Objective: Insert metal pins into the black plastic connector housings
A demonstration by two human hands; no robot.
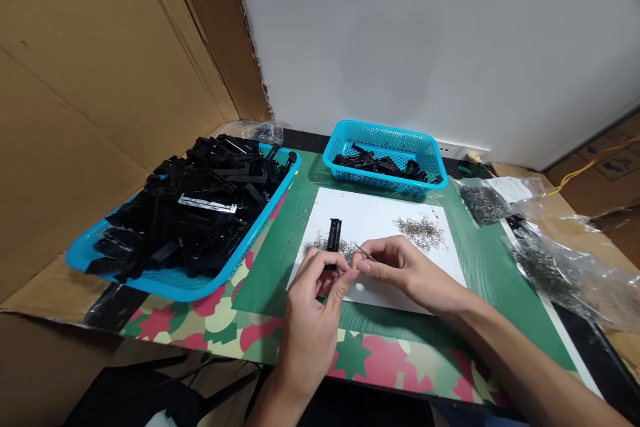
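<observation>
Left hand (311, 303) grips black part (335, 235); right hand (395, 265) pinches thin piece (365, 253). Loose pinch might drop it into wire pile (347, 251).

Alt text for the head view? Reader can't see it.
Left hand holds a black part, right hand pinches something thin beside it, over a white sheet bearing piles of tiny wires. A large blue basket at left and a smaller blue basket beyond hold more black parts.

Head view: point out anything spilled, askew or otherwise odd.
A silvery strip stands out among the black parts in the larger blue basket, possibly just glare. Tiny bits lie strewn on the green mat, left of the white sheet.
</observation>
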